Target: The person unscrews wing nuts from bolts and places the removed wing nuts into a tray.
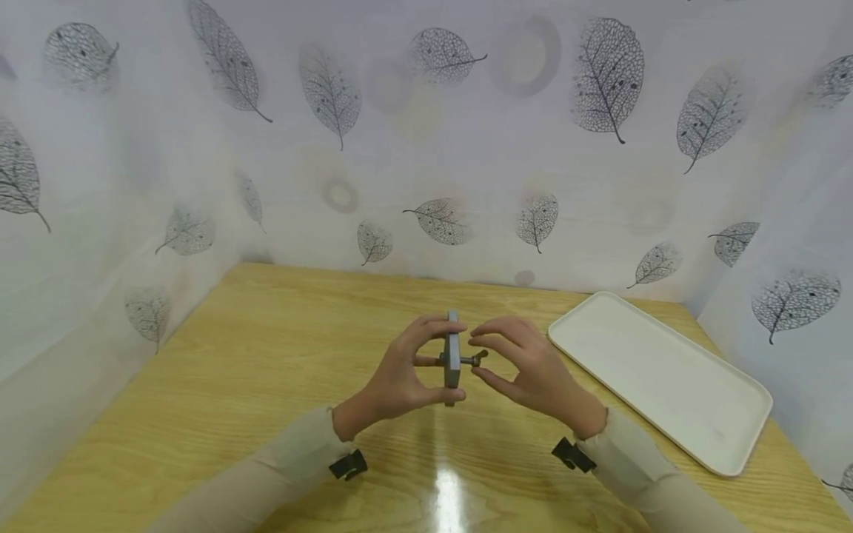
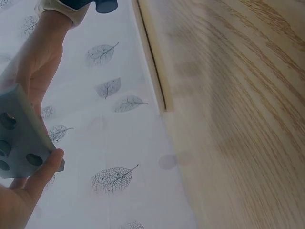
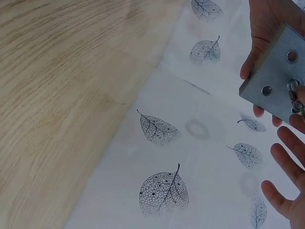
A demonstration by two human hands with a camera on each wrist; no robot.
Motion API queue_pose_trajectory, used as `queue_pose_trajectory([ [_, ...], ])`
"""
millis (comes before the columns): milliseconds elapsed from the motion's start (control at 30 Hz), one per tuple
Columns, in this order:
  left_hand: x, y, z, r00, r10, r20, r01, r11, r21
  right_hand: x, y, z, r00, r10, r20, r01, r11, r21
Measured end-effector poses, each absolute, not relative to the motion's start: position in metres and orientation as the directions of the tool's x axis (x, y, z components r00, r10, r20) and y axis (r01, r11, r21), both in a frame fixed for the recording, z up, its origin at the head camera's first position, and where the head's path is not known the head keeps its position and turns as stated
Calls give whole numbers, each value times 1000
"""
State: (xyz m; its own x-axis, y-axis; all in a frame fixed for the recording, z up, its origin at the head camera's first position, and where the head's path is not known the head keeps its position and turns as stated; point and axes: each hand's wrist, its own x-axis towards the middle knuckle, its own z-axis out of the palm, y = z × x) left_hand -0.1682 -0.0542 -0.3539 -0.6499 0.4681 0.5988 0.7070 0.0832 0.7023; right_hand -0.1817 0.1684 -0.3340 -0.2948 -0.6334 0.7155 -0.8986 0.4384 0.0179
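Note:
My left hand [image 1: 400, 370] grips a thick grey metal plate [image 1: 452, 363] by its edges, thumb below and fingers above, holding it upright over the table. Several round holes show in the plate [image 3: 267, 90]. Through it runs a bolt [image 1: 465, 360] with a wing nut [image 1: 479, 358] on the right side. My right hand [image 1: 533, 366] is beside the wing nut, its fingers spread and gently bent. The right thumb tip is close under the nut, with a gap below the index finger. In the right wrist view, two fingertips overlap the wing nut [image 3: 298, 106].
A white rectangular tray [image 1: 666, 377] lies on the right side of the wooden table [image 1: 300, 333]. Leaf-patterned cloth [image 1: 413, 163] stands behind the table and along both sides. Dark wrist straps [image 1: 349, 465] are worn over the sleeves.

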Motion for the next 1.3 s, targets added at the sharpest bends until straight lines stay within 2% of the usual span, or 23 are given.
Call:
queue_pose_trajectory([
  [267, -168, -55, -354, -652, 468, 597, 706, 89, 703, -180, 170, -339, -321, -620, 716, -920, 385, -79],
  [567, -167, -55, -354, -650, 472, 595, 705, 83, 704, -179, 170, -339, -249, -617, 747, -954, 290, -78],
  [633, -167, -55, -354, -644, 474, 601, 711, 81, 698, -178, 170, -338, -267, -624, 735, -952, 287, -103],
  [833, -167, -54, -354, -636, 474, 608, 717, 73, 693, -173, 172, -332, -407, -673, 618, -911, 353, -216],
  [900, -167, -54, -354, -636, 474, 608, 718, 75, 692, -173, 171, -330, -419, -683, 598, -906, 362, -221],
  [1033, -167, -54, -354, -642, 474, 603, 714, 82, 695, -174, 169, -328, -391, -693, 606, -917, 352, -188],
  [1300, -165, -54, -354, -656, 471, 590, 699, 82, 711, -178, 167, -327, -277, -696, 662, -949, 308, -72],
])
